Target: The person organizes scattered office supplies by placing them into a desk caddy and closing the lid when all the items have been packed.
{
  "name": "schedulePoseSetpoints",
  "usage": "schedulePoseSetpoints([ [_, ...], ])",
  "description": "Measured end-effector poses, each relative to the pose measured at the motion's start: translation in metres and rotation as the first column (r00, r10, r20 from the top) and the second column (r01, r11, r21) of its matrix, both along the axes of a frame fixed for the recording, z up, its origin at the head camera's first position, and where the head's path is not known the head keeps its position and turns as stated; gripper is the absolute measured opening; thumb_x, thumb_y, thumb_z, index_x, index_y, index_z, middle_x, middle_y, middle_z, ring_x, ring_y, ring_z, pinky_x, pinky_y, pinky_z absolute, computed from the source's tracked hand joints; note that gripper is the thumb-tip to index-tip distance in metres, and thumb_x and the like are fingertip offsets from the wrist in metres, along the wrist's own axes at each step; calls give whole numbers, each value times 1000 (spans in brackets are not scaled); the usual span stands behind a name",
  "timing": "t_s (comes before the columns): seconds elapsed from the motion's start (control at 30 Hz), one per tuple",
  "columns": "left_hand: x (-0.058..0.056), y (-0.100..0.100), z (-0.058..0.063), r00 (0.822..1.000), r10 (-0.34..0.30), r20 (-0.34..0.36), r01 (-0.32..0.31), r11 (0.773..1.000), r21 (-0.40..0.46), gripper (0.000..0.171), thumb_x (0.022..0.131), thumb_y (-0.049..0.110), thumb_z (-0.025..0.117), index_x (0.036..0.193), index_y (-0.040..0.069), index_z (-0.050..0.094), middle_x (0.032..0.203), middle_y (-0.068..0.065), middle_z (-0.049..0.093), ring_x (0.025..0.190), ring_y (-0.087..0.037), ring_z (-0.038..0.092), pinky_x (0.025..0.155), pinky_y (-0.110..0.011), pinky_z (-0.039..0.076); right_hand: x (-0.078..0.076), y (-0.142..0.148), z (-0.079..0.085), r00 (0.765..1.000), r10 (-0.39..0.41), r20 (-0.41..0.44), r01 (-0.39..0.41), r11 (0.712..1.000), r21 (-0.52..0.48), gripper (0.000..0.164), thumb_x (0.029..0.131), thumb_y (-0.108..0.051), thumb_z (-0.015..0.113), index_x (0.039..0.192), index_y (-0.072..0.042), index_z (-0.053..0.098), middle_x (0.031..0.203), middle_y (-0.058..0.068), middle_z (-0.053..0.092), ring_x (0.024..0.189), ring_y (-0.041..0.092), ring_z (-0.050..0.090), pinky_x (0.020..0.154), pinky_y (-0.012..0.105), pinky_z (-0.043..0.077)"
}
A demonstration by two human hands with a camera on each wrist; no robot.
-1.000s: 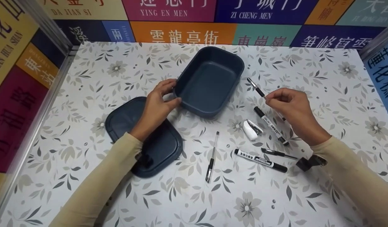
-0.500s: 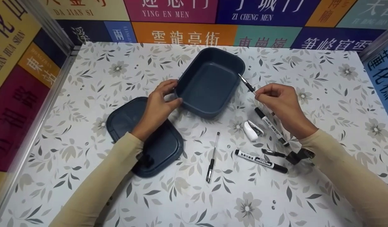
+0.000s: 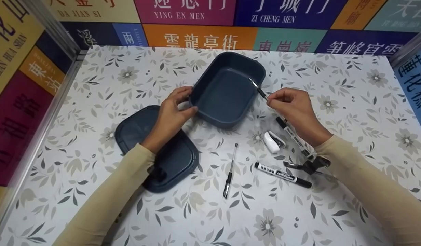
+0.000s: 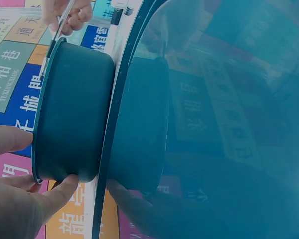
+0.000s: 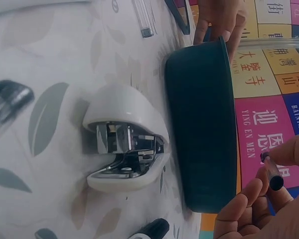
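A dark blue plastic box (image 3: 220, 95), open at the top, stands at the back middle of the table in the head view. My left hand (image 3: 169, 119) grips its left corner, the thumb and fingers on either side of the rim. Between thumb and fingertips my right hand (image 3: 292, 112) pinches a black-and-clear gel pen (image 3: 259, 89). The pen slants over the box's right rim, its far end above the inside. Under my left wrist lies the matching lid (image 3: 176, 160). In the right wrist view the pen's dark end (image 5: 275, 180) shows between the fingers.
Right of the box lie a white stapler (image 3: 272, 141) and a whiteboard marker (image 3: 282, 175). Another marker (image 3: 290, 136) lies partly under my right hand. One gel pen (image 3: 230, 174) lies in front; another pen (image 3: 292, 165) is partly hidden by the wrist camera. Printed panels edge the table.
My right hand has moved left with the gel pen, bringing its far end from beside the box to over the rim. The left hand and box have stayed in place.
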State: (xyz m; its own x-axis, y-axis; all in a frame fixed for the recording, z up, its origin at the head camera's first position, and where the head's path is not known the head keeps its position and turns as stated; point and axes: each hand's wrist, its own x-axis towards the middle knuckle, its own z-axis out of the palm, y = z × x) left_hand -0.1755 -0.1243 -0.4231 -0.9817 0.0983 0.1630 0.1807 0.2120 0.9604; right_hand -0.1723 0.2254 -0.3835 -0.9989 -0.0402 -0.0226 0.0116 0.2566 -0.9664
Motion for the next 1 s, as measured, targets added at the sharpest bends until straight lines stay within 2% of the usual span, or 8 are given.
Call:
schedulePoseSetpoints([
  [0.27, 1, -2, 1, 1000, -7, -7, 7, 1000, -21, 57, 93, -6, 77, 147, -12, 61, 156, -15, 59, 134, -35, 63, 114, -48, 55, -9, -10, 1, 1000, 1, 0, -1, 1000, 6, 13, 96, -5, 74, 105, 2, 79, 87, -2, 73, 81, 14, 59, 72, 25, 50],
  [0.63, 0, -1, -2, 1000, -2, -6, 2, 1000, -3, 56, 91, -7, 77, 145, -13, 63, 154, -15, 60, 132, -33, 64, 112, -43, 58, -27, -22, 4, 1000, -6, -10, 6, 1000, 4, 11, 97, -7, 73, 103, -2, 81, 78, -3, 65, 74, 14, 54, 65, 27, 46],
  [1.0, 0, -1, 0, 1000, 1, 8, -1, 1000, 3, 57, 92, -8, 77, 146, -11, 63, 154, -12, 60, 131, -30, 64, 110, -38, 59, -40, -30, 5, 999, -34, -4, 34, 998, 58, 12, 97, -8, 74, 103, -1, 82, 76, -5, 65, 73, 13, 54, 62, 26, 44],
])
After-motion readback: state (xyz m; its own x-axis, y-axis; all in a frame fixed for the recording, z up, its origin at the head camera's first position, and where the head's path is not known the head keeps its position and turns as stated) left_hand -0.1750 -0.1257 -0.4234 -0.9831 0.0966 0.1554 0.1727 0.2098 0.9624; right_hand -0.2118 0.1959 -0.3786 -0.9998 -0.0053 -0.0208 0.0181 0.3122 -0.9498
